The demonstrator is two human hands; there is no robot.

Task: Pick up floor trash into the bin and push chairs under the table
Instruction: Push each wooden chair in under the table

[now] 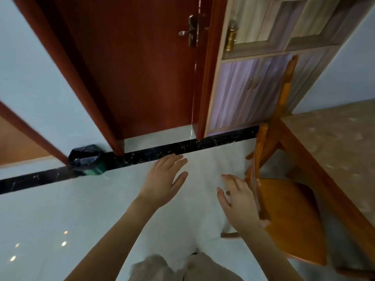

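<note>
My right hand is spread open against the backrest of the wooden chair, gripping nothing yet; my left hand hangs open and empty just left of the chair. The chair stands beside the table, seat only partly under it. It looks rigid and fairly heavy, so I'd take the backrest's top rail. The bin sits well left of the chair.

Green bin w/ black liner, upright on floor against wall, left of door. Orange wooden chair beside table, seat partly under its edge, backrest facing out.
</note>
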